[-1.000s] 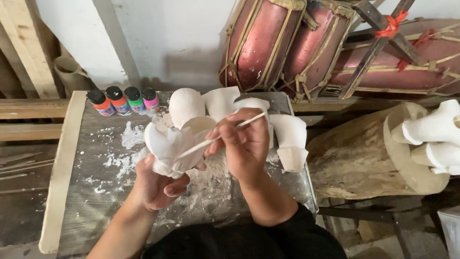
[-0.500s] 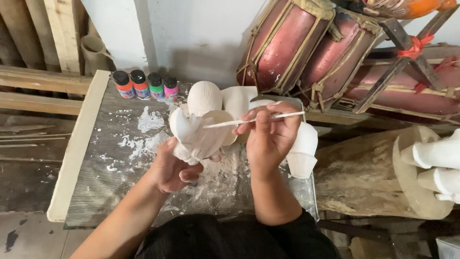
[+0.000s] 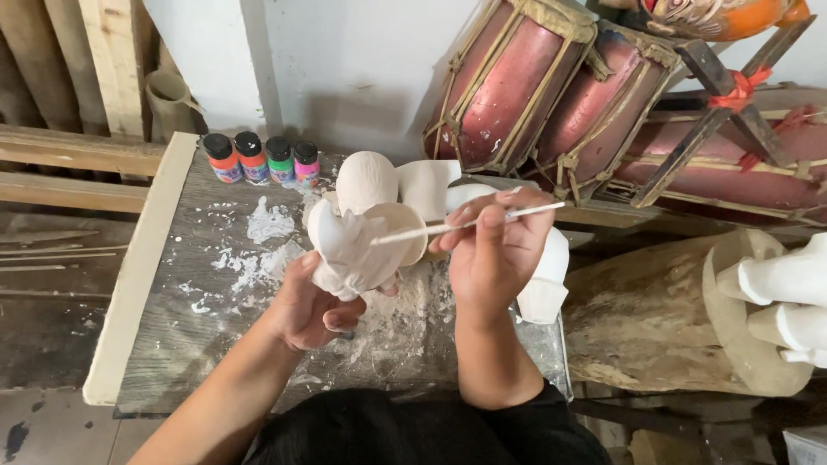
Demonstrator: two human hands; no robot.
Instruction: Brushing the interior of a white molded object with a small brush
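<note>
1. White carved figure (image 3: 357, 250): one in hand. Unpainted, rounded, lobed form, held above the bench (image 3: 172, 327) at its middle. It lies left of and just beside the right hand, and directly above the left hand.
2. Left hand (image 3: 310, 306): clenched around the underside of the white carved figure, fingers curled beneath it and thumb at its side. This is the hand in contact with the figure.
3. Right hand (image 3: 495, 254): pinching a thin white stick (image 3: 465, 226) between thumb and fingertips. The hand itself does not touch the figure.
4. Thin white stick: one. Its long axis runs nearly level, left to right, rising slightly to the right. The left tip reaches the upper face of the figure; whether it touches cannot be told. The right end juts past the fingers.
5. Paint bottles (image 3: 258, 158): four, black-capped, in a row at the bench's far left edge. Colours in order: blue, orange, green, pink.
6. Other white pieces: one domed piece (image 3: 366, 179) and one flat-sided piece (image 3: 428, 185) behind the figure; one block (image 3: 543, 284) partly hidden by the right hand.
7. White dust and chips (image 3: 267, 228): scattered over the bench surface.
8. Red drums (image 3: 551, 95): at least three, rope-laced, stacked at the far right.
</note>
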